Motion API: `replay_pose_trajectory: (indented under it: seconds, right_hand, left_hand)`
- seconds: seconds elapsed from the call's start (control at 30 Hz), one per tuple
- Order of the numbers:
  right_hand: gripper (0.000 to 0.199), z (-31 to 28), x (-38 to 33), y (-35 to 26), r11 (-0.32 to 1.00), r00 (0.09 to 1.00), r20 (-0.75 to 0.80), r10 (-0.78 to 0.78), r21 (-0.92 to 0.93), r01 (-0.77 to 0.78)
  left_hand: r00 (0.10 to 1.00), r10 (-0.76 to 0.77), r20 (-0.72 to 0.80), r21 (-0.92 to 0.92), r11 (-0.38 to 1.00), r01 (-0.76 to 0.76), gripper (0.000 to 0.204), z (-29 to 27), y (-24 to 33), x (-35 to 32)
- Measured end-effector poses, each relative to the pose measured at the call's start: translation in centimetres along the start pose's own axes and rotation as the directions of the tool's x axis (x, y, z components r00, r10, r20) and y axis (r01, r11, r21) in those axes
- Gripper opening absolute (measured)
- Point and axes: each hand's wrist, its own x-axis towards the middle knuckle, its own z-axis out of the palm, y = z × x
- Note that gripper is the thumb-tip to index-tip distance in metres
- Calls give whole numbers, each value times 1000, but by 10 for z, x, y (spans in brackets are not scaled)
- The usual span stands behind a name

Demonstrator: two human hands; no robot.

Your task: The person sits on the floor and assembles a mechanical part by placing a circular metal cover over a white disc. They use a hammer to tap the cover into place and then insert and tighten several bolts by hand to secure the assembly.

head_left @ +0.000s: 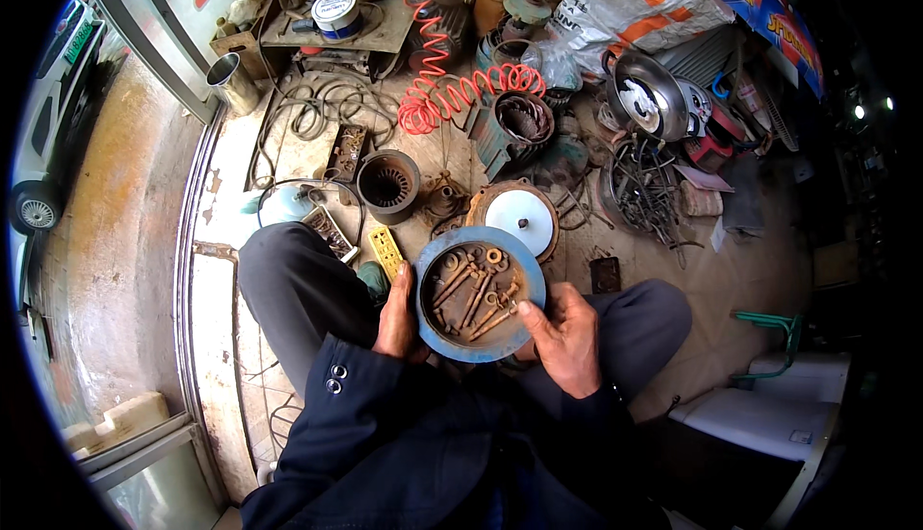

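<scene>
Between my knees I hold a round blue dish-like metal part [534, 275], its rim worn and its inside rusty brown. Several rusty bolts [475, 299] lie loose in it, with nuts and ring-shaped washers among them. My left hand [394, 319] is closed on the left edge, thumb up along the outside. At the right edge, my right hand [565, 338] grips the rim, its thumb resting over the lip near a bolt end. The fingers under the dish are hidden. Just beyond it is a white disc [519, 215] with a dark centre knob.
A yellow power strip [386, 249] lies by my left knee. Farther off are a motor stator [388, 184], a green motor housing [519, 122], a coiled red hose [433, 107] and a metal basin [649, 93]. A doorway track [189, 271] runs along the left.
</scene>
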Motion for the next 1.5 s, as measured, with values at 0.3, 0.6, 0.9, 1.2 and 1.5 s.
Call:
replay_pose_trajectory:
  seconds: [0.3,0.6,0.9,1.2,1.5]
  right_hand:
    - [35,-5,6,-3,998,997,75,-4,58,0]
    - [30,57,-15,28,841,978,-197,-67,516,162]
    - [34,45,-18,33,846,989,-149,6,527,75]
    - [28,22,-6,3,721,797,-171,-580,-563,404]
    - [28,19,5,-5,623,807,-16,-591,-645,443]
  left_hand:
    - [993,-100,58,-18,995,101,81,-7,-4,8]
    - [987,32,159,-26,999,-29,78,3,-9,5]
    - [993,44,112,-139,990,-28,73,-6,-17,17]
    - [991,45,126,-107,994,-31,70,-6,-19,15]
    - [996,31,79,-116,993,-22,72,-2,-18,14]
